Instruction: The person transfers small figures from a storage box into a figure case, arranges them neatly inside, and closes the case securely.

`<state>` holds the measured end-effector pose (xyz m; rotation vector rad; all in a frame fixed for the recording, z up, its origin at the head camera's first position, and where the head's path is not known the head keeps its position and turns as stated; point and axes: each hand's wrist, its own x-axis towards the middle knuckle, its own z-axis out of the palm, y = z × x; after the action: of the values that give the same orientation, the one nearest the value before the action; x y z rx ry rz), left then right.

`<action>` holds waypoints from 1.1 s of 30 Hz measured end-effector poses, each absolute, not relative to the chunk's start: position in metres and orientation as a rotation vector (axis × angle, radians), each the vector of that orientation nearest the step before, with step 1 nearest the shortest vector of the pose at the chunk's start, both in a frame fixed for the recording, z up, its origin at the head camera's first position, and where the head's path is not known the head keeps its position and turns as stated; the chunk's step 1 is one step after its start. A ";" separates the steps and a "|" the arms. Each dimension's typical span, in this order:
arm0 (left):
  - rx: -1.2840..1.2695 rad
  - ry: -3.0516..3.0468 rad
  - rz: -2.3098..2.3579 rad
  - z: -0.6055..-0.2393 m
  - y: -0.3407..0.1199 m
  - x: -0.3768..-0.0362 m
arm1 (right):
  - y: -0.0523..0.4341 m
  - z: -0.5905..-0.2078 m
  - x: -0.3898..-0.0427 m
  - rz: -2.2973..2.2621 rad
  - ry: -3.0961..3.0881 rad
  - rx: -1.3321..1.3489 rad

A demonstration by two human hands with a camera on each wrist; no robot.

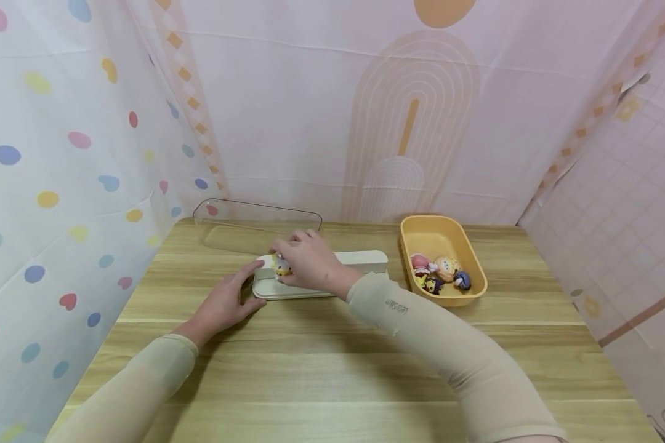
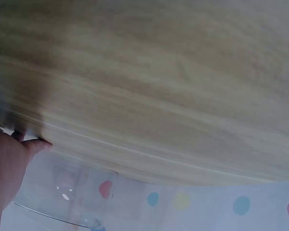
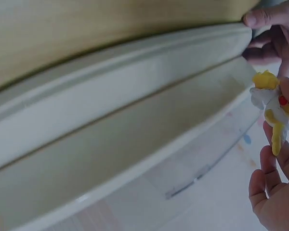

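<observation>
Pastel curtains, one dotted with coloured spots [image 1: 50,184] and one printed with peach arches [image 1: 410,123], close in a pale wooden worktop [image 1: 332,369]. Near the middle of it, a small white-and-yellow toy figurine [image 1: 282,266] is pinched in the fingertips of the right hand [image 1: 309,263], held just over the left end of a long white plastic stepped tray [image 1: 366,259]. The right wrist view shows the figurine [image 3: 274,108] gripped between curled fingers [image 3: 272,168], with the tray's [image 3: 111,110] ledges running past beneath it. The left hand [image 1: 227,303] lies on the worktop with relaxed, nearly straight fingers, its thumb touching the tray's left end; it holds nothing. In the left wrist view, only the edge of that hand [image 2: 7,168] and blurred wood grain can be made out. Just behind the tray lies a clear plastic oblong cover [image 1: 257,226]. To the right, apart from the tray, stands a yellow oval plastic bowl [image 1: 421,237] holding several small colourful toy figures [image 1: 440,274].
</observation>
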<state>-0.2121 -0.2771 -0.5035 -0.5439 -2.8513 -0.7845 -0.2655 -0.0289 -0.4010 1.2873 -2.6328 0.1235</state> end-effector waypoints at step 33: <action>-0.551 -2.824 -0.801 -0.503 -0.276 -0.209 | -0.055 -0.450 -0.260 0.106 -2.635 1.256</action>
<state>-0.2089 -0.2759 -0.5034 -0.5506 -2.8236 -0.8005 -0.2602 -0.0548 -0.4498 1.2564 -2.6354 0.1062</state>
